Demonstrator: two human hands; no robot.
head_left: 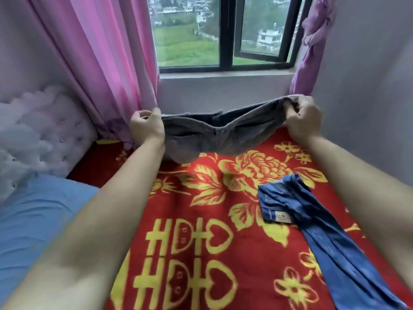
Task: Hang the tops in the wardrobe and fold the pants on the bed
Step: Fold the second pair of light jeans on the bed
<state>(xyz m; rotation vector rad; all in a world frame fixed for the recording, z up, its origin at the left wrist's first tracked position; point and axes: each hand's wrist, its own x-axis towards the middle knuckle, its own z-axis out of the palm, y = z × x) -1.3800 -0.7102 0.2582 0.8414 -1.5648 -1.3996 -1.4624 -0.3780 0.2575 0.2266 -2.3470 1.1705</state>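
Grey pants [201,137]: held up by the waistband above the far end of the bed, stretched crosswise below the window sill, middle sagging, fly facing the camera. Contact between lowest fold and blanket: cannot tell.
Left hand [146,128]: fingers curled, gripping the left end of the waistband.
Right hand [304,117]: fingers curled over bunched fabric at the right end of the waistband, held slightly higher than the left.
Blue jeans [312,220]: lying on the blanket at the right, waistband with a tan patch toward the window, legs together, running to the near right corner.
Red blanket [201,198]: yellow flowers and characters, covering the bed.
Blue pillow [33,220]: near left.
Tufted headboard [40,135]: pale, far left.
Pink curtain [100,52]: left of the window [225,32].
Purple curtain [312,41]: knotted, right of the window.
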